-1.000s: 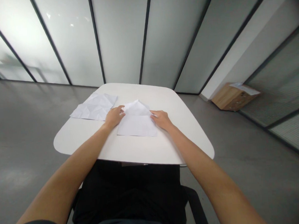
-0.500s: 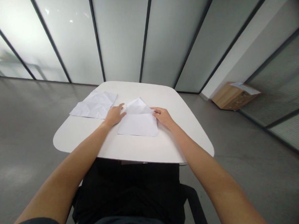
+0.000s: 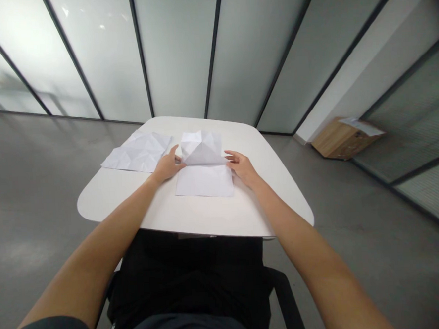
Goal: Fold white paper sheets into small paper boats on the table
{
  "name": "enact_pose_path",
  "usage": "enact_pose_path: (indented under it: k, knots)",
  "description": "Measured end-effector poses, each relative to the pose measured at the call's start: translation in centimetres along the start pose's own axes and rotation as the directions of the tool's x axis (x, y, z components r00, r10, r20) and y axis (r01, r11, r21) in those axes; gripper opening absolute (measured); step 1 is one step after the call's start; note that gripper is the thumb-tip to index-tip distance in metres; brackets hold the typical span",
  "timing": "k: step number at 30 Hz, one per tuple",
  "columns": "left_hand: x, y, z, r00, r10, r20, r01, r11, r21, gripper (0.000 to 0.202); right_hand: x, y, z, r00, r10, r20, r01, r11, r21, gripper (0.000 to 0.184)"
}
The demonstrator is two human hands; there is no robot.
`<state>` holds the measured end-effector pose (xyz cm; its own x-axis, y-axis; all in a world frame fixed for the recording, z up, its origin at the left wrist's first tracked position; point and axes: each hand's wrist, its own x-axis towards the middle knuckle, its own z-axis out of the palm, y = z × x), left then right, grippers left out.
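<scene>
A white sheet of paper (image 3: pixel 204 180) lies in front of me, its near part flat and its creased far part raised along a crosswise fold. My left hand (image 3: pixel 166 166) is at the sheet's left edge, thumb and forefinger spread, with the thumb tip by the fold. On the opposite edge, my right hand (image 3: pixel 243 169) has its fingers loosely curved and apart, the thumb close to the fold. Whether the fingertips press on the paper I cannot tell. Another white sheet (image 3: pixel 139 152), crumpled with many creases, rests just beyond my left hand.
Both sheets are on a white table (image 3: pixel 208 217) with rounded corners. A wooden box (image 3: pixel 342 139) with paper on top stands on the floor at the right. Frosted glass panels (image 3: pixel 177 53) rise behind the table. A black chair armrest (image 3: pixel 287 299) is beside my lap.
The sheet's far part has gone from a pointed, folded-in shape to a wider, opened-up flap. My fingers have spread a little; both hands stay near the sheet's sides.
</scene>
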<state>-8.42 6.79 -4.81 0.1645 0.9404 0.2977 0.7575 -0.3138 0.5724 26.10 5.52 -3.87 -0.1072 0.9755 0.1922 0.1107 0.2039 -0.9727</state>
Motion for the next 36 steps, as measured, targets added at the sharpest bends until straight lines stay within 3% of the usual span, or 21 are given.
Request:
enact_pose_path:
  k: [4, 7, 10, 12, 17, 20, 29, 36]
  knots:
    - [-0.1, 0.4, -0.5, 0.999, -0.038, 0.008, 0.038, 0.999, -0.027, 0.087, 0.2, 0.0, -0.1, 0.998, 0.024, -0.066, -0.029, 0.997, -0.067, 0.069]
    - [0.1, 0.5, -0.8, 0.998, -0.061, 0.014, 0.061, 0.998, 0.003, 0.061, 0.1, -0.1, -0.2, 0.998, 0.034, -0.047, -0.038, 0.996, -0.077, 0.07]
    - [0.2, 0.6, -1.0, 0.999, -0.038, 0.021, 0.037, 0.998, 0.041, 0.036, 0.1, -0.2, -0.3, 0.999, 0.029, -0.031, -0.032, 0.996, -0.087, 0.059]
    - [0.2, 0.5, -1.1, 1.0, -0.021, 0.017, 0.02, 0.999, 0.043, 0.029, 0.0, -0.2, -0.4, 1.0, 0.017, -0.02, -0.019, 0.996, -0.091, 0.045]
    - [0.2, 0.4, -1.2, 0.998, -0.049, -0.037, 0.051, 0.998, 0.041, 0.027, 0.1, 0.1, -0.9, 0.999, 0.031, -0.026, -0.034, 0.988, -0.15, 0.025]
    - [0.0, 0.4, -1.4, 0.999, 0.001, -0.037, -0.001, 1.0, 0.019, 0.024, 0.2, 0.6, -1.3, 0.999, 0.011, -0.038, -0.019, 0.978, -0.207, 0.018]
    - [-0.4, 0.4, -1.4, 0.998, 0.011, -0.065, -0.019, 0.992, -0.121, 0.026, 0.4, 1.3, -1.8, 0.997, -0.055, -0.047, 0.037, 0.946, -0.322, 0.025]
    - [-0.4, 0.3, -1.7, 0.992, 0.118, -0.041, -0.117, 0.993, 0.017, 0.025, 0.1, 0.6, -1.4, 0.997, -0.068, -0.021, 0.053, 0.903, -0.426, 0.025]
